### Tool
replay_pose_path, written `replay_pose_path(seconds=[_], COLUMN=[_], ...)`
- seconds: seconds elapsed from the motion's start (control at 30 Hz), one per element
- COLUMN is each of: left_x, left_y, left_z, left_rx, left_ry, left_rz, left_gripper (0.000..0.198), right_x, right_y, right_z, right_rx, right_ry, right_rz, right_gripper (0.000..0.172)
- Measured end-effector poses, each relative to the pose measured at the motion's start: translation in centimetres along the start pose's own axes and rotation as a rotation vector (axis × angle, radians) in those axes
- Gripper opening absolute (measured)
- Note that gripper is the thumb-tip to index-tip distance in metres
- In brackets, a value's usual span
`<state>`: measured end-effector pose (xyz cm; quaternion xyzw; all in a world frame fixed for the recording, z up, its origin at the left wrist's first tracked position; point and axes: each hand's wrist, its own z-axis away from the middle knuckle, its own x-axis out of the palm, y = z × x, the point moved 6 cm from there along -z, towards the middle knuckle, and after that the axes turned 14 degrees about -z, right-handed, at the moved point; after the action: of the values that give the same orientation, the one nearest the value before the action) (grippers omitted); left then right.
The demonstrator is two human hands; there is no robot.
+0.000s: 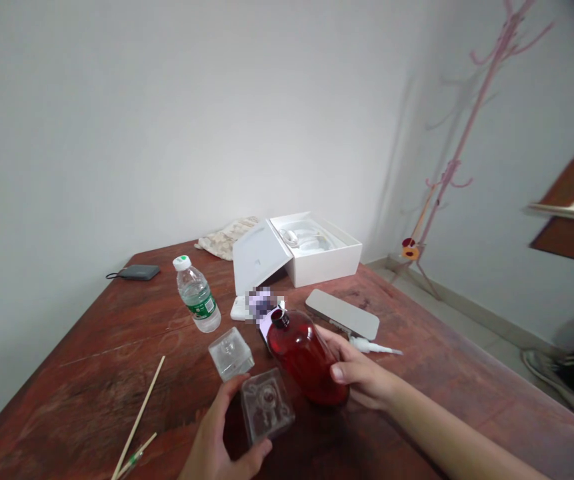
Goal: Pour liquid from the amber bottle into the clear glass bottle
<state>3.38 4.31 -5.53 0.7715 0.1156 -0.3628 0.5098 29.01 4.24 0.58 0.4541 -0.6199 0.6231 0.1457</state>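
Note:
My right hand (361, 377) is wrapped around a red bottle (304, 357) that leans over the wooden table (91, 393), its open dark neck pointing away from me. My left hand (219, 443) grips a clear square container (267, 405) just left of the bottle. A second clear square piece (231, 353) lies on the table right behind it.
A plastic water bottle (197, 295) stands mid-table. An open white box (299, 253) sits at the back, a grey flat case (341, 313) and a white pump nozzle (374, 346) to the right. Thin sticks (139, 417) lie at left. A pink coat stand (459, 147) is in the corner.

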Motion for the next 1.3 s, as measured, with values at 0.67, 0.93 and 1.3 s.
replay_pose_path(seconds=[0.67, 0.93, 1.3], left_x=[-0.2, -0.2, -0.5], left_y=[-1.9, -1.5, -1.2], left_z=[0.1, 0.1, 0.2], left_rx=[0.083, 0.054, 0.055], left_ry=[0.001, 0.035, 0.003], left_rz=[-0.071, -0.084, -0.077], left_gripper=[0.075, 0.076, 0.075], right_x=[-3.4, -4.2, -4.6], right_y=[-3.1, -2.8, -2.5], right_z=[-0.3, 0.0, 0.2], right_rx=[-0.286, -0.265, -0.194], right_ry=[0.272, 0.334, 0.303], right_rz=[-0.010, -0.172, -0.164], right_gripper=[0.052, 0.048, 0.046])
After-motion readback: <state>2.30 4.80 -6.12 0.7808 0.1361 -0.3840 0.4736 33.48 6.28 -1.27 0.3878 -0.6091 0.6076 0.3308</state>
